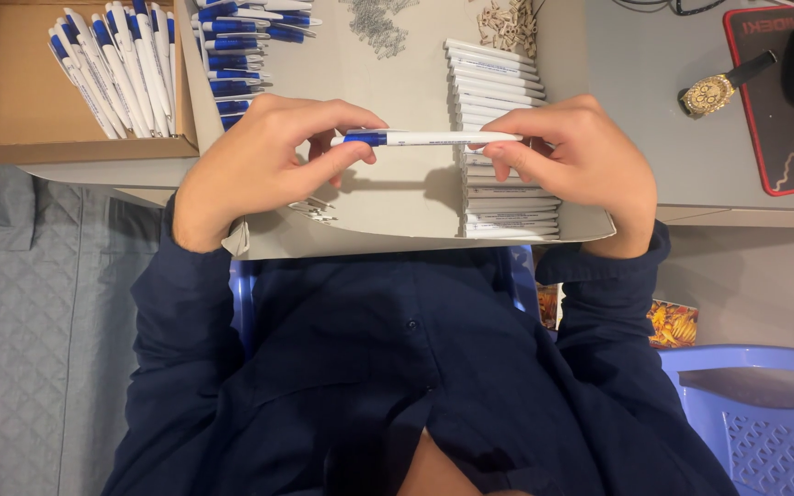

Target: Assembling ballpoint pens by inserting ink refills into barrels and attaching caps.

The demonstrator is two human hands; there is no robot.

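Left hand (259, 161) pinches blue end of pen (429, 139); right hand (572, 156) pinches white end, held level above grey tray (397, 211).

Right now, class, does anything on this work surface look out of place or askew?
Mostly tidy. One oddity: a gold wristwatch lies half on the mouse mat, beside the tray of pen parts. Both hands hold one pen level.

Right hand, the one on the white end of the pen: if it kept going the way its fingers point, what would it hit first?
The right hand points leftward along the pen. Going straight on, it would most likely meet the left hand, which pinches the pen's blue end. Depth is hard to judge.
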